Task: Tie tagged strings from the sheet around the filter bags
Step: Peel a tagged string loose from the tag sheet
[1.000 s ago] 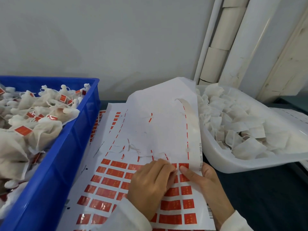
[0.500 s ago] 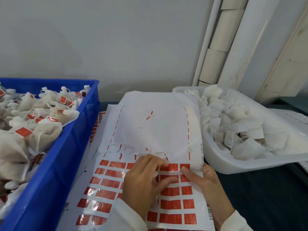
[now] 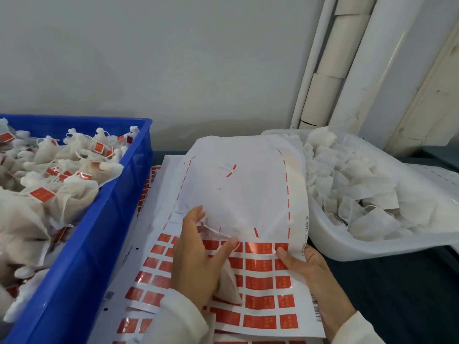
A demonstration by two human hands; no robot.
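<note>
At the tabletop's left edge a blue crate [image 3: 82, 256] holds tied filter bags [image 3: 72, 192] with red tags. Beside it, at the near middle, lies the sheet [image 3: 258, 281] of red tags, its far part bare white. The left hand [image 3: 196, 266] rests on the sheet, a filter bag [image 3: 229, 284] tucked under its palm, fingers [image 3: 224, 249] loosely spread. The right hand [image 3: 313, 271] pinches the sheet's right edge. Toward the right edge a white tub [image 3: 347, 247] holds untied bags [image 3: 367, 194].

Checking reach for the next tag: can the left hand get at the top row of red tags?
Probably yes: the left hand lies right at the top row of red tags, uncovered.
</note>
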